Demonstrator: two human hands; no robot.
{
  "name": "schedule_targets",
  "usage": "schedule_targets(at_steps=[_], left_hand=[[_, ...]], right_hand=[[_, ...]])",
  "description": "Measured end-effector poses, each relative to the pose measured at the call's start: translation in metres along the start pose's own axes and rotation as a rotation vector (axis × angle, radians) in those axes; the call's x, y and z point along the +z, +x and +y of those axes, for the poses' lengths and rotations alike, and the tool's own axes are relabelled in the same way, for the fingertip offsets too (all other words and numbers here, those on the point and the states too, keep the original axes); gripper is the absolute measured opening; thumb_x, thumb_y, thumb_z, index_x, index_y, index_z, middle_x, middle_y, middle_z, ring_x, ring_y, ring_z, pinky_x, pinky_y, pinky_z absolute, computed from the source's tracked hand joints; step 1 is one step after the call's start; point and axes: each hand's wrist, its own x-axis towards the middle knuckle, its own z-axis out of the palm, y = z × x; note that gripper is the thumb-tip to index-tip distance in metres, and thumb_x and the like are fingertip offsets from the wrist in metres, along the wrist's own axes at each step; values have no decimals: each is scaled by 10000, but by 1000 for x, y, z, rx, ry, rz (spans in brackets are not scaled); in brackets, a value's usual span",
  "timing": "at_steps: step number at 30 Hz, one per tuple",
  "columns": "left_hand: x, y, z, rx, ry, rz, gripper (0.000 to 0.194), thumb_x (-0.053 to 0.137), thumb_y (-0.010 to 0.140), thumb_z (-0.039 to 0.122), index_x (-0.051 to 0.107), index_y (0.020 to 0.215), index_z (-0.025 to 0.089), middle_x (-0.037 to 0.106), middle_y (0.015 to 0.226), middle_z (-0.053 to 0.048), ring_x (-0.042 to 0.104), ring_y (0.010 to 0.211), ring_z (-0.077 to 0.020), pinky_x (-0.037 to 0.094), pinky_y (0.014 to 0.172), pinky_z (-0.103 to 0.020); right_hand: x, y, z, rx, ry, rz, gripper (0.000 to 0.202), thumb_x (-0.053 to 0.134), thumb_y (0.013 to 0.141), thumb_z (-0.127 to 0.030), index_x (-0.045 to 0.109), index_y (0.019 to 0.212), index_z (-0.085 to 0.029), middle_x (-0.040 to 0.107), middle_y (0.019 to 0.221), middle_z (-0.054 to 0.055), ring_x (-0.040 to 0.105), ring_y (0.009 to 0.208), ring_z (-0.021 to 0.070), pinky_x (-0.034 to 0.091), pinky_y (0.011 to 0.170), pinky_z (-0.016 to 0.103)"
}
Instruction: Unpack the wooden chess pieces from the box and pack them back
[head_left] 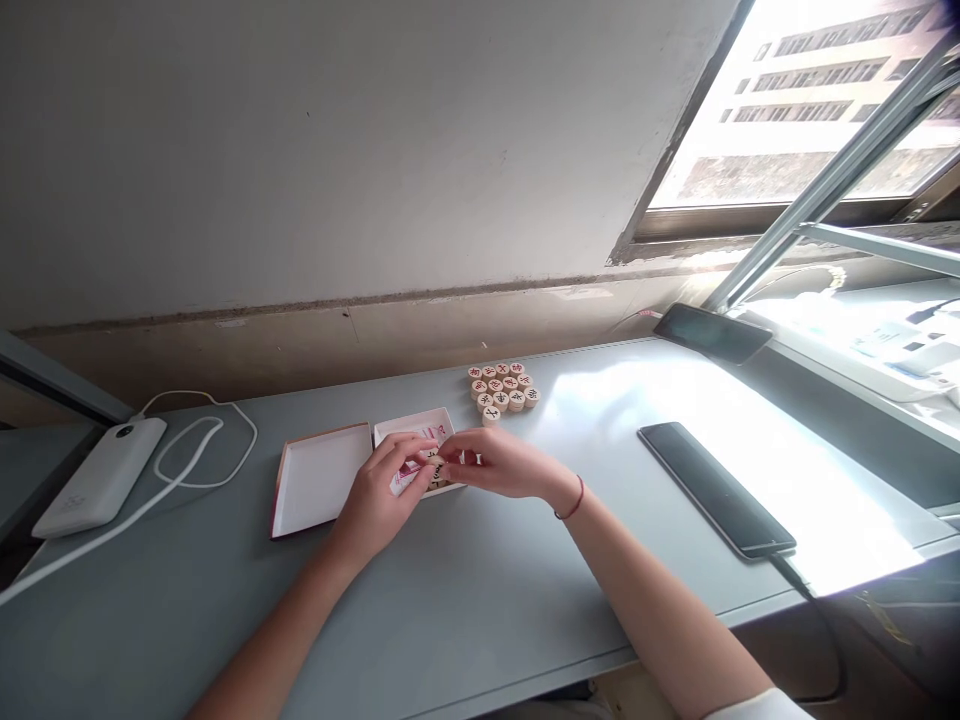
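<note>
Round wooden pieces with dark characters lie between my two hands, over an open box with pink print inside. My left hand has its fingers curled round these pieces from the left. From the right, my right hand pinches at the same pieces with thumb and fingers. Behind my right hand, several round pieces with red and black characters stand grouped in rows, some of them stacked. The box's white-lined lid lies open side up to the left of the box, partly beside my left hand.
A white power bank with a white cable is at the left. To the right lies a black phone with a dark cable. Another dark device rests at the back right, near a metal frame. A wall rises behind the desk.
</note>
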Motion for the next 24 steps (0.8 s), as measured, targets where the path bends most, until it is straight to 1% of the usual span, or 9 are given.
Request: schedule_targets(at_steps=[1,3,5,7,10,13,17,21,24], left_hand=[[1,0,-1,-5,25,-5,229,503,899,295,590,1109,269,624,1062,-30,620,847,-148,527,805,-295],[2,-2,-5,-11,122,-25,261,507,897,315,586,1141,269,629,1068,-36,607,932,-177,511,846,-321],[3,-3,-13,-2,252,-51,253,522,887,357,623,1101,268,642,1047,-39,581,986,-214,493,867,-357],[3,-5,-21,18,375,-77,243,537,872,406,666,1024,267,650,1029,-47,560,985,-239,482,851,-379],[2,-7,-28,36,496,-102,281,569,838,465,685,1002,269,636,1084,-66,523,999,-266,474,812,-383],[2,-9,-30,21,516,-134,293,564,833,489,692,986,274,618,1123,-67,498,1033,-279,463,803,-386],[3,-10,-27,-23,466,-182,263,527,862,472,693,912,274,628,1091,-48,498,1027,-272,443,796,-387],[3,-8,-22,-47,435,-208,221,529,867,436,656,859,255,666,1006,-36,517,980,-260,412,772,-372],[0,-6,-15,-123,400,-265,206,533,865,423,607,821,236,686,964,-22,538,973,-258,388,786,-384]], right_hand=[[-4,-1,2,7,-4,-2,254,489,870,-394,641,852,-190,604,738,8,467,616,108,353,561,229],[-18,-7,14,78,-27,31,290,498,861,-435,633,822,-181,595,726,10,467,627,115,350,562,235],[-36,-16,32,215,-41,88,340,501,846,-494,623,794,-180,574,704,4,457,619,117,339,552,239],[-52,-26,51,358,-8,91,365,519,822,-528,601,754,-179,561,697,1,461,617,116,347,559,243],[-65,-36,73,473,47,81,373,563,780,-547,585,721,-180,554,686,-5,472,617,118,360,582,254],[-63,-36,79,514,16,122,406,578,750,-576,541,653,-184,520,625,-21,431,571,110,326,562,259],[-56,-28,78,541,-43,184,433,567,750,-590,474,613,-191,481,593,-31,379,548,104,278,535,255],[-51,-22,79,570,-141,230,398,553,767,-551,508,602,-191,472,577,-23,362,533,109,264,519,260],[-50,-22,78,577,-186,220,400,538,777,-548,532,598,-189,474,576,-18,372,534,114,267,513,260]])
